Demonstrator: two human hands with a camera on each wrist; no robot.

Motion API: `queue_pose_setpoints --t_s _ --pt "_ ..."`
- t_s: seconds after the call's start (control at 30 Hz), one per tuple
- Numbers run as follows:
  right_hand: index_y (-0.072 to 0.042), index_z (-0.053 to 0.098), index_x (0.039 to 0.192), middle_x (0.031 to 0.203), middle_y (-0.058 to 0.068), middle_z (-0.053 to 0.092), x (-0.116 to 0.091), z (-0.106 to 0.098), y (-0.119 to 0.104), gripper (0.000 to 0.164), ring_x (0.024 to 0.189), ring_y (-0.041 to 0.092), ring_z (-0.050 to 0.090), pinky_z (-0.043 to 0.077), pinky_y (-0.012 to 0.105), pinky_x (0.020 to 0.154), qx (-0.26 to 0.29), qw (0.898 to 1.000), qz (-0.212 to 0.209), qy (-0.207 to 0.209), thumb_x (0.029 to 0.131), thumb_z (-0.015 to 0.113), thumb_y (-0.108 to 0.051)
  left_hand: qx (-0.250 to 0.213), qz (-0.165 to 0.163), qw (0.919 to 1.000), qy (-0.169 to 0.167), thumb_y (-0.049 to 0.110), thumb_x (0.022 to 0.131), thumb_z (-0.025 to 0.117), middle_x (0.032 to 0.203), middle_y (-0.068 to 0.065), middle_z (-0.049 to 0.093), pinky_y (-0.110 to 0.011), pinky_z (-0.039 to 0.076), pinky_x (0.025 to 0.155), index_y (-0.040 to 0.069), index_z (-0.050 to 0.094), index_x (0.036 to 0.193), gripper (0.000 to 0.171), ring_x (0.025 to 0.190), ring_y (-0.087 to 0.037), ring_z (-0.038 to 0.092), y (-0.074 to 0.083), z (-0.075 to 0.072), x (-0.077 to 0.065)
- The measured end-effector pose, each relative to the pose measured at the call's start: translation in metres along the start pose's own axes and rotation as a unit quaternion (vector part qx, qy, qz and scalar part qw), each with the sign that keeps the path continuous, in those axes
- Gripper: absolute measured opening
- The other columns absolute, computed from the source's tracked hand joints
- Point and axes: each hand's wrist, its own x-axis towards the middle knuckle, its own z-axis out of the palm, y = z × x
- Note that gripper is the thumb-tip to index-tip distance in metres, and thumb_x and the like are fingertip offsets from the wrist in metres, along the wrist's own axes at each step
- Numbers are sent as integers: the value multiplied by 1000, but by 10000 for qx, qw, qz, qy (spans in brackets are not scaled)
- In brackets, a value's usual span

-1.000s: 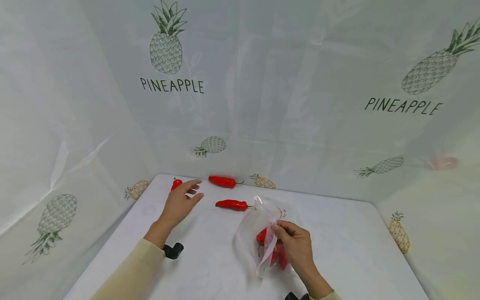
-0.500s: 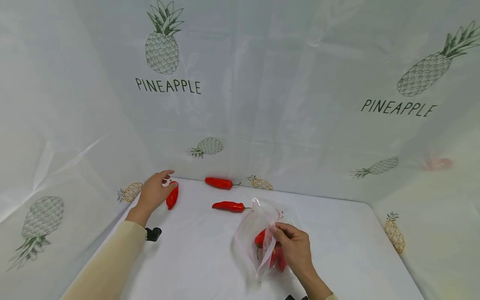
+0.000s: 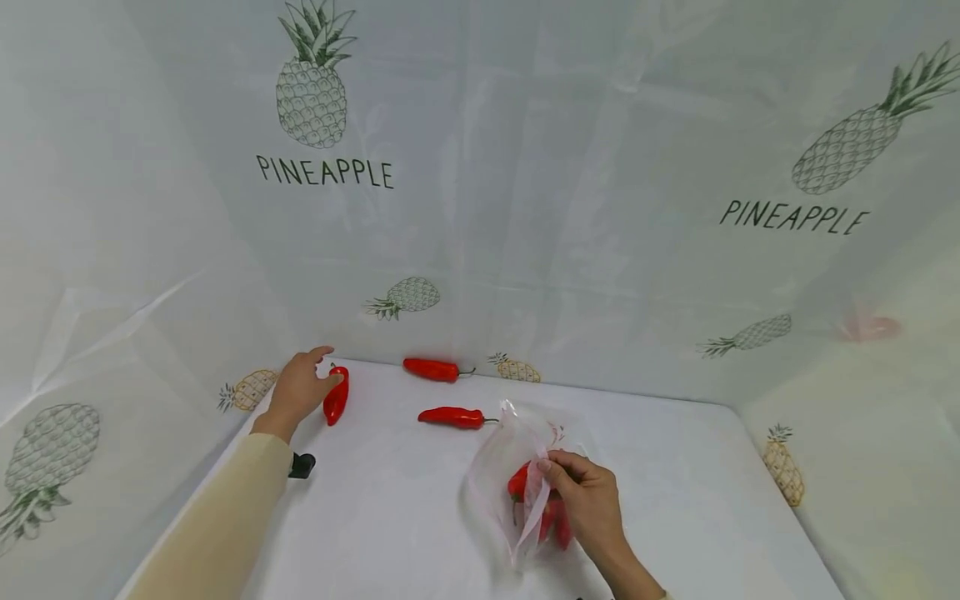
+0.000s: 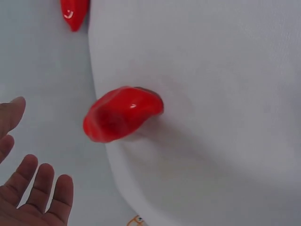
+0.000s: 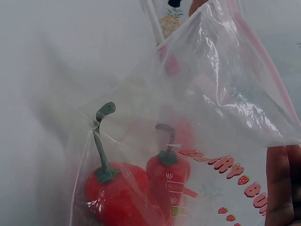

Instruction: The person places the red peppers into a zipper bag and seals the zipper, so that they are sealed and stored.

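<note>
At the back left of the table, my left hand (image 3: 298, 387) is held beside a red chili pepper (image 3: 336, 402), its thumb in front of the pepper in the head view. The left wrist view shows spread, loosely bent fingers (image 4: 41, 181) apart from that pepper (image 4: 123, 114). With thumb and fingertips, my right hand (image 3: 594, 504) pinches the edge of a clear zip bag (image 3: 489, 483) with a pink rim. Several red peppers lie inside it; the right wrist view shows one pepper (image 5: 115, 193) with a green stem, behind printed plastic.
Two more red peppers lie between the hands, one pepper (image 3: 452, 417) left of the bag and another pepper (image 3: 431, 369) at the back edge. A white sheet (image 3: 540, 208) printed with pineapples hangs behind and beside the white table (image 3: 675, 467).
My left hand has swung leftward to the pepper at the back left, which it had partly covered earlier. My right hand keeps its pinch on the bag. The head view has shifted slightly.
</note>
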Motion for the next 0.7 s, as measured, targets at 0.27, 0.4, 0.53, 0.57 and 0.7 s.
queue_pose_setpoints --t_s 0.27,0.4,0.53,0.57,0.7 --pt "3 80 107 95 14 75 2 1 1 16 71 13 72 64 27 65 -3 9999 100 17 93 79 -7 -57 -224 9991 -360 24 100 71 150 -35 46 -66 51 106 5 39 159 69 132 -52 49 -15 14 11" --pt "2 80 106 93 12 75 2 1 1 16 70 13 71 64 28 64 -37 9999 167 15 93 80 -8 65 -251 9987 -440 24 100 71 151 -37 43 -69 48 108 3 36 160 72 133 -54 47 -22 20 14" --pt "1 81 105 90 11 75 2 1 2 16 67 14 70 65 31 63 -54 9998 213 17 92 80 -8 49 -356 9980 -527 22 99 71 151 -39 40 -70 48 107 2 34 160 75 134 -56 45 -25 25 16" --pt "1 81 105 89 10 75 2 1 2 16 67 13 69 64 31 62 -73 9997 223 35 92 80 -8 32 -388 9977 -555 22 99 71 150 -39 40 -70 48 107 2 33 161 75 134 -56 45 -26 26 16" --pt "0 81 106 86 8 75 2 1 3 17 66 11 66 63 28 60 -169 9995 246 116 92 81 -8 -4 -432 9967 -686 22 99 70 147 -39 43 -68 50 106 0 31 161 76 131 -55 47 -28 32 18"
